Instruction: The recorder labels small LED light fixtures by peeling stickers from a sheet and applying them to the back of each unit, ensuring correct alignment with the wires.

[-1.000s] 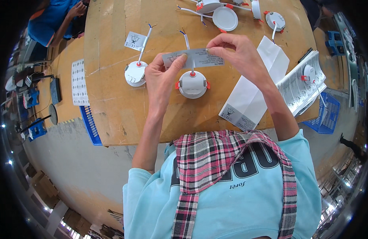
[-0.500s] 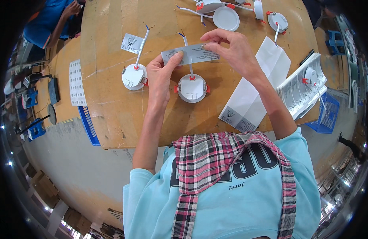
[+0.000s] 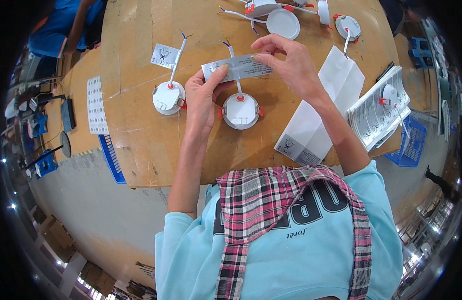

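A silver-grey printed label [image 3: 241, 68] stretches between my hands, across the white cable of a round white downlight [image 3: 241, 112]. My left hand [image 3: 203, 95] pinches the label's left part, thumb on top. At its right end, my right hand [image 3: 289, 62] holds the label by the thumb, index finger raised and curled. The downlight lies back side up, red clips at its sides, bare wire ends beyond the label. To its left, another downlight [image 3: 167, 100] has a silver label [image 3: 165, 55] attached around its cable like a flag.
A white label backing sheet [image 3: 321, 105] with one silver label lies at the right. Beside it sits a stack of label sheets [image 3: 378, 112] with a downlight on top, plus a black pen [image 3: 384, 71]. More downlights [image 3: 283, 24] crowd the far side. Another person [image 3: 66, 30] is at the upper left.
The label and both hands have barely moved. My right index finger has lifted slightly away from the label's upper edge.
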Motion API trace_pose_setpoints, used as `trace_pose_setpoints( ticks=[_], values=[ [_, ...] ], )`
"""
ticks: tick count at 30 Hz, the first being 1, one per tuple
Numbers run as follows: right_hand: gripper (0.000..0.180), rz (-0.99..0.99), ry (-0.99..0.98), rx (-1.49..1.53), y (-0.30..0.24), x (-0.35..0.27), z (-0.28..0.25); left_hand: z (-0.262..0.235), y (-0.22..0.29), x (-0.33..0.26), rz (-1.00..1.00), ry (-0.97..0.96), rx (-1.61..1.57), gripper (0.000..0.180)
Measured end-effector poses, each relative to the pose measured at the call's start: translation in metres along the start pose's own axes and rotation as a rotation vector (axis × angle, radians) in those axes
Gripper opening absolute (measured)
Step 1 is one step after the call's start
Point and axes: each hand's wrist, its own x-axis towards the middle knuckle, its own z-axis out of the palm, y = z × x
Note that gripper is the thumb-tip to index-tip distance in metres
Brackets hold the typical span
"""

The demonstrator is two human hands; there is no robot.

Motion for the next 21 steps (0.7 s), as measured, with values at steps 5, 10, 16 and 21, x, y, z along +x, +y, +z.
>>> trace_pose_setpoints(
  ticks=[5, 10, 16, 21],
  values=[
    [0.021, -0.018, 0.019, -0.02, 0.002, 0.0, 0.0, 0.0, -0.001, 0.001, -0.011, -0.026, -0.025, 0.021],
    [0.024, 0.036, -0.007, 0.001, 0.002, -0.003, -0.002, 0.001, -0.001, -0.001, -0.036, -0.022, -0.078, 0.02],
    [0.032, -0.135, 0.084, -0.229, 0.001, -0.007, 0.002, 0.003, 0.001, 0.0, -0.045, -0.059, -0.086, 0.02],
    [0.031, -0.308, 0.105, -0.346, -0.009, 0.004, 0.007, 0.004, -0.001, -0.001, -0.05, -0.096, -0.053, 0.021]
  ],
)
